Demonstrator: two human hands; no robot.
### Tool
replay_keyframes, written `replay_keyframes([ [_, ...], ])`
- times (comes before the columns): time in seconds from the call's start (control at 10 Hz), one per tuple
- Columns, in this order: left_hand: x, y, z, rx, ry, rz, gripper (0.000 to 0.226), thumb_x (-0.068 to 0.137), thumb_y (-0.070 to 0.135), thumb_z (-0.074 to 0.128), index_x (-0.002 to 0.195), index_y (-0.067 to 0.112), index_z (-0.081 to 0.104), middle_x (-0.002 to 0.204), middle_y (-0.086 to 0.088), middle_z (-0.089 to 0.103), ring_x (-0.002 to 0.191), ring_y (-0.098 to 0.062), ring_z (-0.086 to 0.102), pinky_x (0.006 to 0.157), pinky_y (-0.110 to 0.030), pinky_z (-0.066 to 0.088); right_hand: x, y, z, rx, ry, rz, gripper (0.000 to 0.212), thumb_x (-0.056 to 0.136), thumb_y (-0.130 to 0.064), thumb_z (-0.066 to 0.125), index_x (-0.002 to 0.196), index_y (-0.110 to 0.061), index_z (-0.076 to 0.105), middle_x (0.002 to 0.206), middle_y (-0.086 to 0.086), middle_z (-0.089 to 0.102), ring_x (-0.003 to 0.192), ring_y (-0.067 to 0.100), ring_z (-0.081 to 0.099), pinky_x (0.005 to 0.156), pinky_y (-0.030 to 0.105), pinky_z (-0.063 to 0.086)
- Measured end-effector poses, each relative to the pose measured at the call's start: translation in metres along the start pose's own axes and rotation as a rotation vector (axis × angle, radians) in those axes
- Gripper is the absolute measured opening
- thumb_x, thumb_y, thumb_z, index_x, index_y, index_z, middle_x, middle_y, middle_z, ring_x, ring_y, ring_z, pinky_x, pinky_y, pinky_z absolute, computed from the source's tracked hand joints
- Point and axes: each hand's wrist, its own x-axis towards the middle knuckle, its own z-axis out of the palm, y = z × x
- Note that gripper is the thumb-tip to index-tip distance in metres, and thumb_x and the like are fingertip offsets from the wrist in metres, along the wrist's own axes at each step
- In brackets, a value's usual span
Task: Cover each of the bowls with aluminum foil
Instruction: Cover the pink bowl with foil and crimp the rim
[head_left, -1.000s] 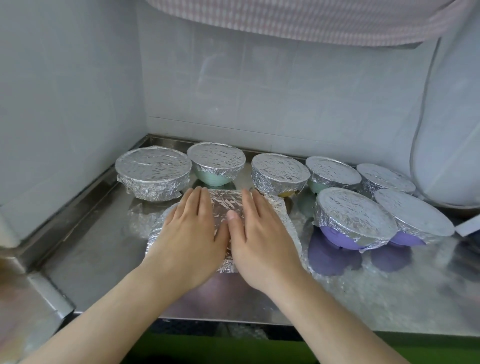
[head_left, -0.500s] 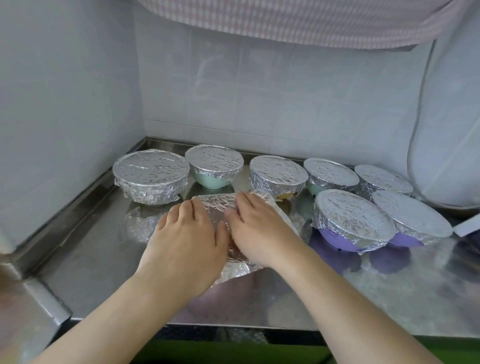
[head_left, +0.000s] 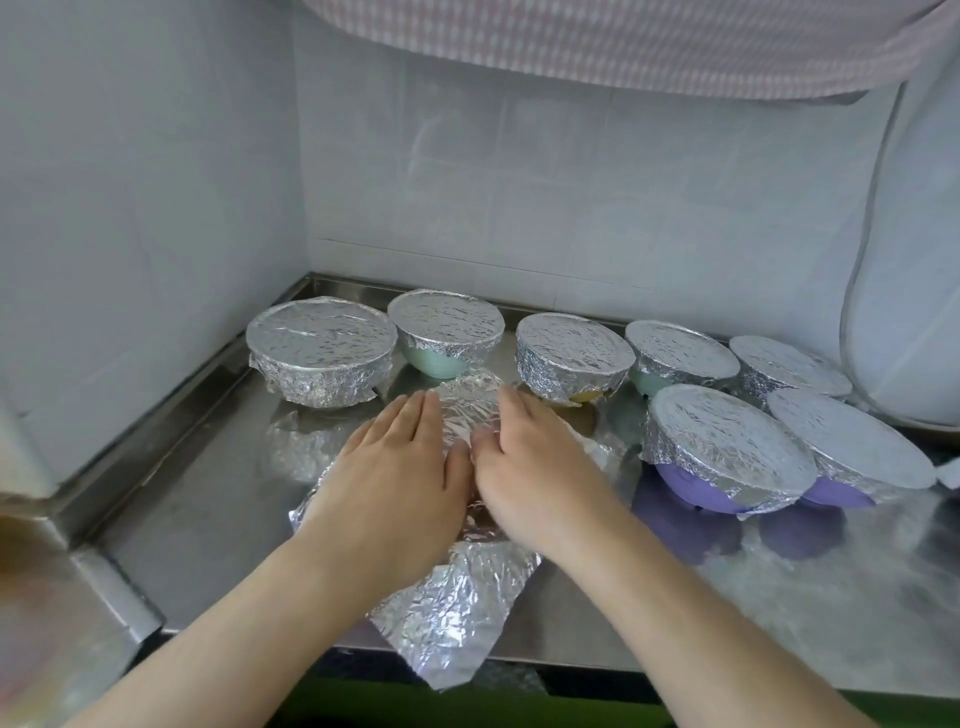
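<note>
Back of desk blocked by row of five foil-covered bowls; two purple bowls close the right side. Open steel front-left. Left wall and rear wall bound the corner. Loose foil sheet overhangs front edge

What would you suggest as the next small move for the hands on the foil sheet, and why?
Probably slide both palms outward and fold the foil down over the rim. The left hand and right hand lie flat on the foil sheet, whose near corner still sticks out loose over the counter edge, while the seven bowls behind are wrapped tight.
</note>
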Motion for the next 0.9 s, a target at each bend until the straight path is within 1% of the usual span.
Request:
replay_keyframes([
  [0.1,-0.005,0.001,-0.001,0.089,-0.028,-0.024,0.091,0.087,0.047,-0.017,0.158,0.013,0.030,0.168,-0.013,0.017,0.157,-0.032,0.014,0.126,-0.046,0.021,-0.005,0.001,0.021,-0.162,0.040,0.023,0.060,0.107,-0.043,0.020,0.146,-0.004,0.044,0.153,0.011,0.042,0.147,0.031,0.037,0.122,0.044,0.032],
  [0.2,-0.006,0.002,-0.011,0.107,0.037,-0.038,0.062,0.097,0.041,0.003,0.128,0.022,0.052,0.149,-0.007,0.041,0.138,-0.031,0.040,0.111,-0.046,0.037,-0.003,0.007,0.020,-0.161,0.012,-0.075,0.081,0.100,-0.052,0.005,0.153,-0.004,0.041,0.163,0.011,0.033,0.154,0.027,0.027,0.128,0.045,0.026],
  [0.3,0.000,-0.002,-0.010,-0.032,0.025,-0.019,0.069,0.095,0.045,0.006,0.143,0.015,0.045,0.159,-0.006,0.034,0.147,-0.026,0.032,0.117,-0.044,0.030,-0.004,0.011,0.003,-0.043,-0.058,-0.155,0.065,0.111,-0.047,0.033,0.167,-0.014,0.023,0.174,-0.001,0.023,0.160,0.014,0.018,0.130,0.027,0.014],
  [0.4,0.004,-0.006,-0.006,-0.172,0.035,-0.014,0.074,0.097,0.049,0.014,0.158,0.013,0.033,0.167,-0.004,0.029,0.155,-0.021,0.024,0.126,-0.040,0.020,0.000,0.015,-0.007,-0.060,-0.105,-0.213,0.064,0.114,-0.043,0.038,0.170,-0.019,0.018,0.177,-0.009,0.016,0.161,0.008,0.011,0.122,0.016,0.006],
  [0.5,0.003,-0.006,-0.005,0.031,-0.043,0.035,0.089,0.090,0.049,-0.012,0.156,0.006,0.031,0.172,-0.012,0.012,0.159,-0.027,0.007,0.128,-0.044,0.015,0.005,0.015,-0.001,-0.044,-0.031,-0.161,0.055,0.114,-0.035,0.036,0.164,-0.014,0.029,0.168,0.002,0.032,0.157,0.020,0.026,0.130,0.032,0.019],
  [0.6,0.000,-0.001,-0.003,0.108,-0.047,0.028,0.091,0.086,0.041,-0.020,0.150,0.009,0.036,0.171,-0.019,0.009,0.159,-0.034,0.005,0.127,-0.048,0.016,0.000,0.003,0.010,-0.108,0.001,-0.040,0.055,0.106,-0.025,0.017,0.146,-0.002,0.047,0.149,0.018,0.048,0.142,0.035,0.042,0.122,0.048,0.035],
  [0.7,-0.001,0.003,-0.011,-0.003,-0.034,-0.051,0.075,0.095,0.043,-0.006,0.142,0.012,0.044,0.169,-0.016,0.016,0.157,-0.032,0.014,0.126,-0.046,0.020,-0.001,0.003,0.023,-0.221,-0.013,-0.072,0.088,0.093,-0.047,-0.004,0.152,-0.001,0.042,0.156,0.016,0.039,0.150,0.034,0.033,0.126,0.048,0.028],
  [0.8,0.003,-0.005,-0.015,-0.157,0.021,-0.060,0.050,0.108,0.038,0.021,0.145,0.015,0.045,0.168,-0.012,0.023,0.154,-0.030,0.024,0.123,-0.043,0.025,-0.001,0.004,0.013,-0.115,-0.014,-0.066,0.067,0.107,-0.052,0.017,0.151,-0.007,0.042,0.154,0.007,0.043,0.147,0.026,0.038,0.122,0.040,0.032],
  [0.9,0.004,-0.010,-0.012,-0.204,0.031,-0.032,0.075,0.097,0.052,0.012,0.158,0.014,0.032,0.167,-0.009,0.029,0.154,-0.026,0.025,0.125,-0.044,0.023,-0.002,0.005,-0.004,-0.019,-0.069,-0.089,0.052,0.113,-0.044,0.035,0.158,-0.018,0.036,0.160,-0.002,0.041,0.149,0.017,0.034,0.121,0.033,0.027],
])
